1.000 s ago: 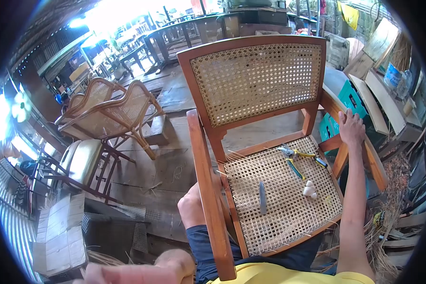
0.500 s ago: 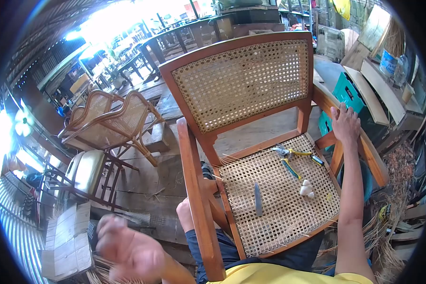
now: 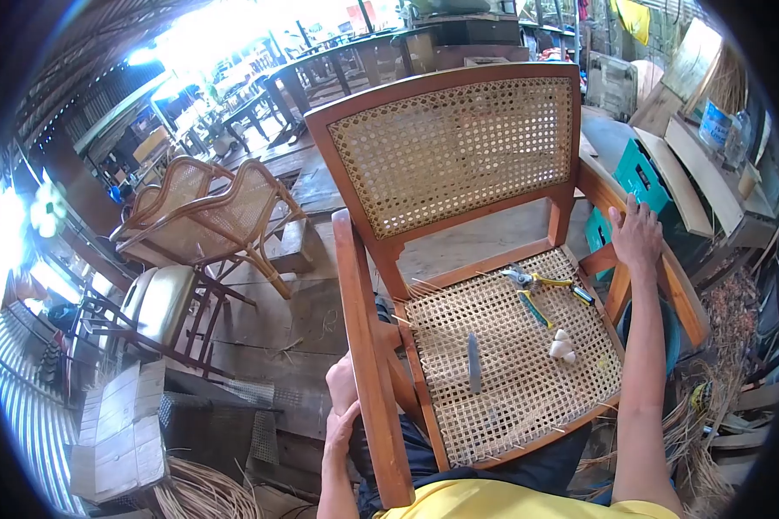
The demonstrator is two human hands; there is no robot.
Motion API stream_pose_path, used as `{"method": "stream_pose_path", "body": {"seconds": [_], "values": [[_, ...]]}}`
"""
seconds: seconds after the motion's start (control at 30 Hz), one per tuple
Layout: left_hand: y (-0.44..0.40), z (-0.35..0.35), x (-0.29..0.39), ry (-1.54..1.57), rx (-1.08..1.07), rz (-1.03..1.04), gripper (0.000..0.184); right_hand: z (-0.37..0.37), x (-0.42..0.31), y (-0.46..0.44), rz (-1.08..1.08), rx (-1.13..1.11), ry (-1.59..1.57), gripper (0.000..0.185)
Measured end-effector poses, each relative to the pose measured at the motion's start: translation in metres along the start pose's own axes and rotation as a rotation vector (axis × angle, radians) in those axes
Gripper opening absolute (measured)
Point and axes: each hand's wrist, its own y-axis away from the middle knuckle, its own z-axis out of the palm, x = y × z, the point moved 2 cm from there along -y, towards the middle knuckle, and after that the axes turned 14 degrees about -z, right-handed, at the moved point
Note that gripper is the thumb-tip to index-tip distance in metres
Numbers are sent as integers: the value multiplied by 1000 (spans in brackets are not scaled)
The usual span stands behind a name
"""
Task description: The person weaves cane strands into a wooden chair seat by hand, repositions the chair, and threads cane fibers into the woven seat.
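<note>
A wooden armchair [image 3: 368,363] with a woven cane back [image 3: 459,156] stands before me. My right hand [image 3: 639,240] lies over its right armrest [image 3: 682,298], fingers stretched out, holding nothing. Low beside the left armrest is my left hand [image 3: 341,426], by my bent leg; the armrest hides most of its fingers. On the woven cane seat [image 3: 519,389] lie pruning shears [image 3: 532,298] with yellow and green handles. A narrow grey blade [image 3: 473,363], several whitish lumps [image 3: 563,348] and a small black-and-yellow tool [image 3: 582,296] lie there too. Loose cane ends stick up along the seat's edges.
A rattan chair [image 3: 212,216] and a padded seat [image 3: 163,307] stand on the left. Below them are a cardboard box [image 3: 125,432] and a bundle of cane strands [image 3: 203,493]. To the right are a green crate [image 3: 640,177], boards [image 3: 710,164] and scattered fibre scraps [image 3: 731,303].
My left hand has swung from the lower left, where it was raised and blurred, in to the left armrest beside my leg. The right hand stays on its armrest. The view has shifted slightly.
</note>
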Motion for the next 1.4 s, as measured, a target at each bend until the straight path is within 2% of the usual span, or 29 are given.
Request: {"method": "stream_pose_path", "body": {"seconds": [0.07,0.1,0.17,0.3,0.37,0.43,0.47,0.5,0.53,0.57,0.6,0.63,0.67,0.7,0.73,0.8,0.83,0.9,0.93,1.0,1.07,1.13,1.17,1.2,1.3,1.4], "values": [[17,2,12,-243,258,110,74,-13,-3,4,-8,-30,-29,56],[15,0,9,-236,257,109,74,-19,-5,6,-8,-60,-55,57],[12,-6,3,-426,469,163,72,-18,-1,13,-44,-26,-51,58],[13,-2,4,-466,499,170,71,-32,2,37,-134,-18,-56,64],[20,3,14,-702,612,176,61,-40,-6,57,-136,58,-124,61],[28,11,20,-740,673,353,56,-56,-22,80,-146,135,-370,51],[26,12,13,-730,731,538,51,-63,-41,96,-86,115,-584,46],[35,18,21,-700,643,641,47,-69,-63,115,-26,32,-809,43],[43,27,28,-771,664,838,43,-68,-88,136,94,-36,-1082,41],[30,24,19,-817,606,967,47,-64,-104,156,-124,-52,-947,40],[44,44,34,-866,525,1043,47,-60,-125,175,-39,-195,-1065,39],[26,46,18,-479,304,719,44,-51,-145,193,53,-316,-1184,38],[14,54,18,-290,205,552,44,-34,-160,215,-13,-269,-1182,38],[9,61,21,-252,162,527,43,-36,-176,219,-130,-334,-1090,43],[0,67,26,-235,137,520,43,-40,-189,225,-124,-348,-1084,43],[-12,71,35,-221,113,514,43,-43,-212,234,-78,-540,-1090,50],[-17,71,39,-217,105,508,43,-44,-219,235,-80,-541,-1087,50],[-25,70,46,-211,86,490,42,-43,-229,234,-63,-664,-970,55],[-29,68,49,-211,78,483,42,-40,-236,236,-66,-662,-970,55],[-37,65,54,-211,61,470,42,-37,-249,233,-219,-480,-772,57],[-45,61,60,-209,47,458,41,-33,-251,228,-206,-493,-760,54],[-52,57,64,-212,31,442,41,-23,-243,223,12,-789,-887,45],[-55,55,65,-207,26,434,41,-29,-238,216,50,-837,-899,31],[-57,54,67,-208,19,427,40,-26,-234,217,38,-833,-902,31],[-60,52,69,-210,-8,413,40,-23,-224,219,15,-712,-888,14],[-49,51,58,-247,-42,405,39,-27,-223,225,9,-677,-920,14]]}}
